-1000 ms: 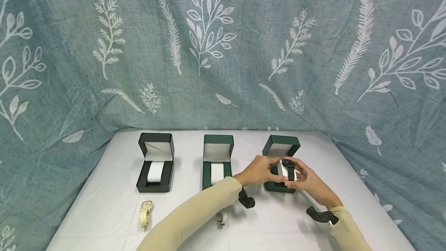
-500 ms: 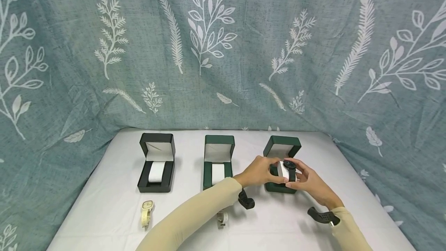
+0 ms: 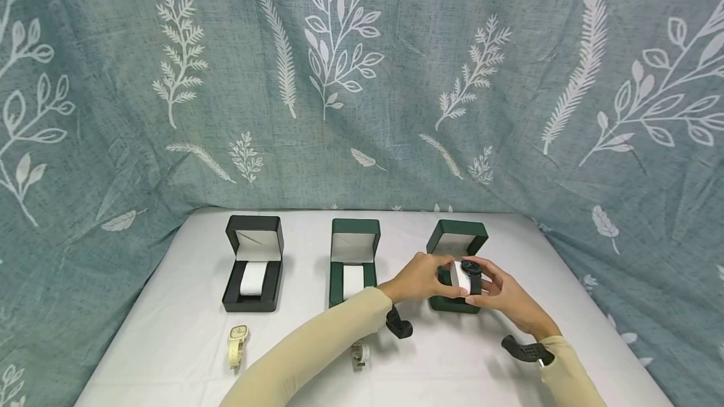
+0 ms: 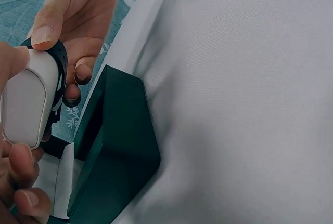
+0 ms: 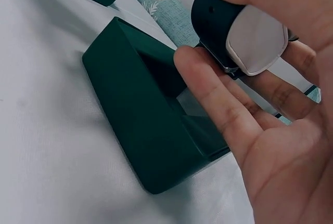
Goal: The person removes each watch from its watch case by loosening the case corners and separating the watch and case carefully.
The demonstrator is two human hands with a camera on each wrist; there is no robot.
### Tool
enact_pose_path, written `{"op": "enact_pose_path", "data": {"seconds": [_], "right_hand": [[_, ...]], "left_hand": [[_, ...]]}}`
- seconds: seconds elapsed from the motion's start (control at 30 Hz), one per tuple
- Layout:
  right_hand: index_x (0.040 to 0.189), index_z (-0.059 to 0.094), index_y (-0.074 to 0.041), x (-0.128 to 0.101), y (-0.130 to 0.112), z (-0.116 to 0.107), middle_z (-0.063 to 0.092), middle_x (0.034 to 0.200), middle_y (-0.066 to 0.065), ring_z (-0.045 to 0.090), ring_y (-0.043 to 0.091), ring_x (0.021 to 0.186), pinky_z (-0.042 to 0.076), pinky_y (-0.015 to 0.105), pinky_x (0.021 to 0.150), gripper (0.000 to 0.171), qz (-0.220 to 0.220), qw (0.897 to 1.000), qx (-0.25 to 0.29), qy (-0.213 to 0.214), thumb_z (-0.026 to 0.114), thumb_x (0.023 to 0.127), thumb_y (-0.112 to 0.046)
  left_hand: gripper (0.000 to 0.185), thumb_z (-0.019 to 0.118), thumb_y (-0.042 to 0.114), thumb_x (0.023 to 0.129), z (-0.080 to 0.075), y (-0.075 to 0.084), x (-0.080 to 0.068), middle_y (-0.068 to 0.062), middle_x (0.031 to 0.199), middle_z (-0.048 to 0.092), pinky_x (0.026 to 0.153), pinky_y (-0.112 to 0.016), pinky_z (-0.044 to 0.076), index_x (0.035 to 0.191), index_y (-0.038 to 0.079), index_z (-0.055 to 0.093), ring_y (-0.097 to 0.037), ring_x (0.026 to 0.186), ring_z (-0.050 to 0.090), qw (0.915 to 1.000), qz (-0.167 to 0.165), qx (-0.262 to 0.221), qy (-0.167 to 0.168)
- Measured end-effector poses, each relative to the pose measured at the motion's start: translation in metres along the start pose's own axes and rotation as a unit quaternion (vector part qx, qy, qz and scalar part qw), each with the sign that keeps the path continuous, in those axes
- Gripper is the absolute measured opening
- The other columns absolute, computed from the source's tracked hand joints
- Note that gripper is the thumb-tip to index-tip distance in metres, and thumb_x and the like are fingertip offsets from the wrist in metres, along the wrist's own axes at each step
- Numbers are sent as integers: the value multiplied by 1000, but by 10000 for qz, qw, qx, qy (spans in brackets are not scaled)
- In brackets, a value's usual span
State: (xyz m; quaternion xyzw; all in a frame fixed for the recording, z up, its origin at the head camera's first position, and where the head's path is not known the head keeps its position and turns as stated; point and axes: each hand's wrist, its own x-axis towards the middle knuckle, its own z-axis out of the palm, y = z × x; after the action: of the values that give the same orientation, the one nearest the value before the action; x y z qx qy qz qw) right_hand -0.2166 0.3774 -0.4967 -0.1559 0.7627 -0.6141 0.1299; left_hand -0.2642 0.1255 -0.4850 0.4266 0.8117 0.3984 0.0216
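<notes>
Above the open right-hand green watch box, my left hand grips one end of a white watch cushion between thumb and fingers. A black wristwatch is wrapped round the cushion's other end, dial up. My right hand holds that watch, with thumb and fingertips on its strap. In the left wrist view, the cushion's flat white end faces the camera, and the dark strap circles the far end. The right wrist view shows the strap buckle below the cushion.
A black watch box and a second green box stand open with white cushions inside. In front lie a cream watch and a pale watch, partly behind the left sleeve. Black bands are on both wrists.
The right hand and the watch have shifted slightly right along the cushion. The left hand and the boxes stay practically where they were.
</notes>
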Motion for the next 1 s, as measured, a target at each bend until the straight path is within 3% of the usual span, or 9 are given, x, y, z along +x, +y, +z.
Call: {"op": "enact_pose_path", "data": {"seconds": [0.43,1.0], "right_hand": [[162,28,-14,0,-2,0,26,160,11,58,19,127,56,42,91,86,45,9999,88,-26,76,92,-2],[161,28,-14,5,2,1,33,155,12,59,24,125,56,44,90,83,-13,10000,35,-4,74,93,-1]], "left_hand": [[62,79,46,91,-2,2,0,5,58,54,49,-16,34,140,12,61,-3,46,38,9998,-23,178,-44],[62,80,47,89,-8,-3,-1,5,53,49,48,-18,33,138,13,63,-4,45,37,9999,-99,-52,35]]}}
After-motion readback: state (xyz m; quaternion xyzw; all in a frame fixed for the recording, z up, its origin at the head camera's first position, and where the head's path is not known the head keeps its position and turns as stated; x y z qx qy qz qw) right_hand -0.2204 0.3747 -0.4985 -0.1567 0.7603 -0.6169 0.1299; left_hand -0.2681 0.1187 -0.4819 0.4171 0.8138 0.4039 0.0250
